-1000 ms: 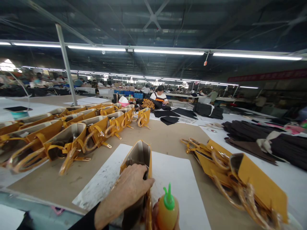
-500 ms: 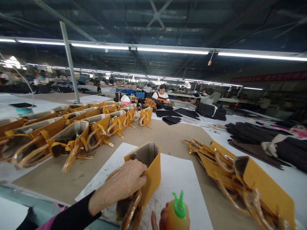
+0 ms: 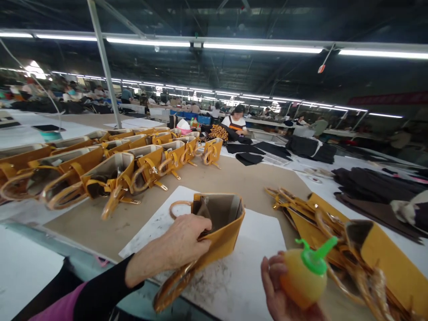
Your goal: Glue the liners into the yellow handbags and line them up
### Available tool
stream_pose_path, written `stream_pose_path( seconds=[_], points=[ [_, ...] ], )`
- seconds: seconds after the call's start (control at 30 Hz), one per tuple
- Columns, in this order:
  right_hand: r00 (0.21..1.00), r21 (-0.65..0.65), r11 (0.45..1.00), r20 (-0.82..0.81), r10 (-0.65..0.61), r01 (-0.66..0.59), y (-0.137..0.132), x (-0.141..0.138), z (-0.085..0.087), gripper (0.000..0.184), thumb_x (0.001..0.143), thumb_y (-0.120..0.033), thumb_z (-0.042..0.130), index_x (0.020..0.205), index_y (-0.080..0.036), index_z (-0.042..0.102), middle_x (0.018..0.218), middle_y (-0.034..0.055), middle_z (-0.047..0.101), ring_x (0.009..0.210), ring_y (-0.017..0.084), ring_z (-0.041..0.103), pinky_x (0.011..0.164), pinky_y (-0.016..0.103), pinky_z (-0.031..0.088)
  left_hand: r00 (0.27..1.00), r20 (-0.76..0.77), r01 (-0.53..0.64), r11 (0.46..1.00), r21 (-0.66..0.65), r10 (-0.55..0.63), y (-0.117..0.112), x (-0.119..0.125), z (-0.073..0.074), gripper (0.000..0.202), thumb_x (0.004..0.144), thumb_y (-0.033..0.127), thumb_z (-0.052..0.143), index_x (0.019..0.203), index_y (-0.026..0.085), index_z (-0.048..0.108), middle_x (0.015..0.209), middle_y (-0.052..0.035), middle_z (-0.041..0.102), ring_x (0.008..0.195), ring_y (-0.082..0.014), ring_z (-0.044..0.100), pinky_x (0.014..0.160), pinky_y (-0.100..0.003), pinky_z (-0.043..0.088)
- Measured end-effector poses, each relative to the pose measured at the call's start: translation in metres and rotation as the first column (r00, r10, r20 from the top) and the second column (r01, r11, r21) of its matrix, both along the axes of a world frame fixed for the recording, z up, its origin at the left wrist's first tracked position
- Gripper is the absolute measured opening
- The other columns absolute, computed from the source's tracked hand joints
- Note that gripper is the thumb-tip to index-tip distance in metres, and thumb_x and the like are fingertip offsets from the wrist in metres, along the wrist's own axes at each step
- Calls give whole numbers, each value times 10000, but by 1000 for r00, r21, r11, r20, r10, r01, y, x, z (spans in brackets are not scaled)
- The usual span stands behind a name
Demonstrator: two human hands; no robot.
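Observation:
A mustard-yellow handbag (image 3: 223, 236) with a grey-brown lining stands open at the top on a stained white sheet (image 3: 254, 263). My left hand (image 3: 182, 240) pinches its near rim, thumb outside and fingers inside the opening. One wrapped handle (image 3: 175, 283) hangs toward the table's front edge, and another curves out behind the bag. At the lower right, my right hand (image 3: 279, 285) holds a squeeze bottle (image 3: 302, 278) of yellow-orange liquid with a green nozzle and cap. The bottle is raised, its nozzle tilted up to the right, apart from the bag.
Rows of similar yellow handbags (image 3: 110, 171) stand at the left. Flattened yellow bag pieces (image 3: 384, 249) with handles are heaped at the right. Black fabric stacks (image 3: 377, 183) lie beyond them. A co-worker (image 3: 236, 120) sits across the table; a metal post (image 3: 105, 67) rises at the left.
The bag has been turned and stands more upright, its opening facing me more. My right hand has risen and moved right with the bottle. The camera view has tilted down.

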State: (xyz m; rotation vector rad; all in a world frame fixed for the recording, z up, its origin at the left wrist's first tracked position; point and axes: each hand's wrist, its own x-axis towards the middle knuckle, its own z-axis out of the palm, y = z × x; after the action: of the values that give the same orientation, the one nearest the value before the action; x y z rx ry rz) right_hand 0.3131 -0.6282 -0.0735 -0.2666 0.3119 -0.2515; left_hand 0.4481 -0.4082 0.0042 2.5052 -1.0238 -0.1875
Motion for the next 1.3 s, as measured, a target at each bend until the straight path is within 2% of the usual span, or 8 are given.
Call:
stream_pose_path(
  seconds=[0.07,0.2,0.33,0.5,0.6,0.8,1.03,1.3],
  points=[
    [1000,-17,1000,-14,15,-15,-5,15,21,614,520,-287,857,1086,-197,637,979,50,666,812,164,648,911,389,522,999,-19,-32,997,-76,30,2,0,1,64,689,213,501,749,194,485,777,4,583,690,-146,512,584,-252,346],
    [994,-13,994,-28,-105,105,3,58,68,584,532,-356,858,1054,-214,640,922,32,659,738,150,643,841,386,543,999,-3,47,976,-212,-48,6,2,3,434,703,175,529,1133,200,479,1238,-64,517,1028,-187,531,844,-276,407],
    [996,-101,994,85,-25,33,23,104,95,421,587,-349,839,955,-245,664,903,-8,686,798,153,644,965,456,436,960,-48,272,958,-89,-277,7,14,5,200,804,303,547,957,192,613,1017,-48,636,897,-184,589,779,-254,425],
    [993,-229,970,62,95,-79,32,137,93,332,600,-355,830,867,-246,667,853,-18,700,855,186,641,1017,592,312,977,-152,162,983,81,-149,25,28,12,526,868,577,389,672,176,667,549,-31,578,543,-156,531,558,-258,383],
    [995,-251,963,-21,93,-95,27,136,90,354,645,-367,802,930,-220,651,882,9,696,906,211,632,1008,639,290,997,-73,-14,994,109,22,50,35,8,517,864,575,398,707,173,682,587,-45,607,572,-172,556,578,-268,395],
    [994,-252,964,-92,65,-87,25,119,86,393,677,-384,777,988,-189,637,926,46,688,941,249,619,1003,669,280,931,181,-350,916,196,317,84,56,-12,648,851,663,332,720,118,657,733,-144,657,751,-278,618,678,-333,424],
    [988,-311,945,-145,56,-99,32,115,83,464,641,-379,800,1028,-191,627,972,55,677,1002,287,598,961,654,359,927,-89,-358,930,82,365,57,83,-31,729,833,722,189,715,159,637,728,-106,665,744,-234,625,668,-299,437],
    [980,-412,896,-165,108,-168,38,110,84,479,570,-378,831,974,-202,645,991,61,681,986,267,608,931,575,430,854,-116,-489,859,151,507,28,81,-33,763,640,789,487,980,120,632,1080,-177,634,1001,-330,585,784,-364,468]
  ],
)
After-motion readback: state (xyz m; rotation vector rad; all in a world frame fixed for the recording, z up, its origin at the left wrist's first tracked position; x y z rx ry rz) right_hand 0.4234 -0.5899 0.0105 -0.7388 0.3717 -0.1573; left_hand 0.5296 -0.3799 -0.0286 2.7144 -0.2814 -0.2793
